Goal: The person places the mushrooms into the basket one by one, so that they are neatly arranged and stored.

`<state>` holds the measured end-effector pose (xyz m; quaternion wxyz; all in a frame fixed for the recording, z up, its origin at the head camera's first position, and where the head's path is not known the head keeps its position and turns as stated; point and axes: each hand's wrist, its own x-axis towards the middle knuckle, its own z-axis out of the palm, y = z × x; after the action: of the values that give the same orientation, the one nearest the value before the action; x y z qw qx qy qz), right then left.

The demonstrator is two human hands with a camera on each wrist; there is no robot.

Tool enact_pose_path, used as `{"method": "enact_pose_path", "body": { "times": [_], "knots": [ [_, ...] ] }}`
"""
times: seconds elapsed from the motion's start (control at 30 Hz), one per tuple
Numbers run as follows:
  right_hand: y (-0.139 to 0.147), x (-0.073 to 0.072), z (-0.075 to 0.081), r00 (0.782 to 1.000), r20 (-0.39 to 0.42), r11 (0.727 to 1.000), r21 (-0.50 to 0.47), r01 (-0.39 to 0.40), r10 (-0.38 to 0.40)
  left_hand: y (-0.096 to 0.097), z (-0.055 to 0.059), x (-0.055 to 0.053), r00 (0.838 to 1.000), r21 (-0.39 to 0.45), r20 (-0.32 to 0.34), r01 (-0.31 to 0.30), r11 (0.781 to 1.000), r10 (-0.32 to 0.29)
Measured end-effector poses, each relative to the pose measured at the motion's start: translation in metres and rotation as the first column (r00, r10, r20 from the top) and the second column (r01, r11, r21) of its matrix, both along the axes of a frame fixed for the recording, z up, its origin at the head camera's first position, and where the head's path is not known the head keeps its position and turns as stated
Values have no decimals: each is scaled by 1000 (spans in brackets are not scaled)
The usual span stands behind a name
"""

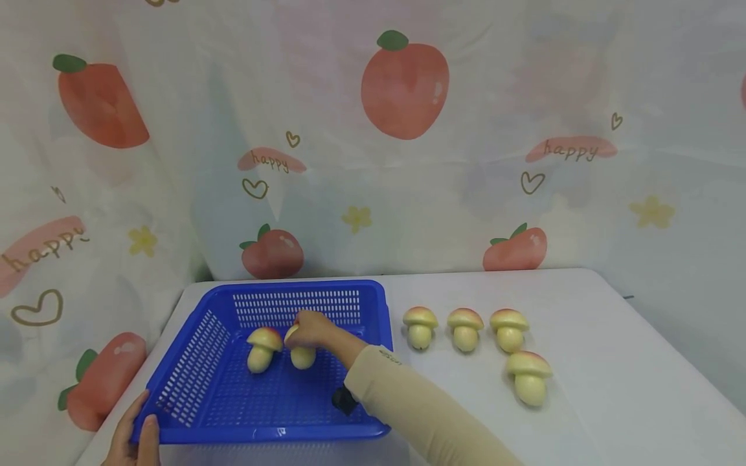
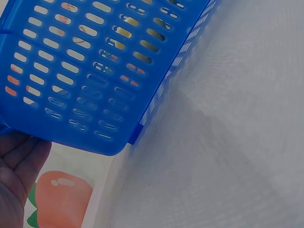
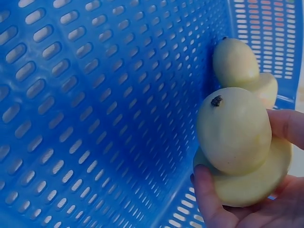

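Note:
Inside the blue plastic basket [image 1: 262, 432], my right hand [image 1: 313, 330] grips a toy mushroom [image 1: 303, 358] by its cap. In the right wrist view, thumb and fingers [image 3: 209, 197] curl round the cap of this mushroom [image 3: 235, 133], its pale stem facing the camera. A second mushroom [image 1: 261, 350] lies just left of it in the basket. My left hand [image 1: 135, 437] holds the basket's near left corner, thumb over the rim; in the left wrist view the fingers [image 2: 31, 161] reach up under the rim beside the slotted wall [image 2: 71, 71].
Right of the basket, three mushrooms [image 1: 465, 330] stand in a row on the white table [image 1: 618, 362]. Another mushroom [image 1: 529, 378] sits nearer, below the row's right end. A fruit-printed curtain [image 1: 408, 194] hangs behind the table and along its left side.

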<state>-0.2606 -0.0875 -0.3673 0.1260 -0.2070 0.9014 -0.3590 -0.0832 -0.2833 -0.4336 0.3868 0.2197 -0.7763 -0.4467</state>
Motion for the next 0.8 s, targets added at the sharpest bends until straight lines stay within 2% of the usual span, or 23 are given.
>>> {"method": "enact_pose_path", "body": {
  "times": [0.13, 0.37, 0.57, 0.8],
  "knots": [
    [-2, -2, -2, 999, 35, 1000, 9, -4, 3, -2, 0, -1, 1000, 4, -7, 9, 1000, -9],
    [-5, -1, -3, 998, 60, 1000, 1, 10, -11, -1, -1, 0, 996, 0, 82, -29, 1000, 28],
    [-5, 0, -3, 998, 53, 1000, 9, 21, -21, -2, -1, 0, 999, -2, 44, -2, 1000, 2],
    [-6, 0, -2, 998, 51, 1000, 19, 23, -24, -2, -1, 1, 998, -5, 55, -17, 1000, 17]
  ]
}}
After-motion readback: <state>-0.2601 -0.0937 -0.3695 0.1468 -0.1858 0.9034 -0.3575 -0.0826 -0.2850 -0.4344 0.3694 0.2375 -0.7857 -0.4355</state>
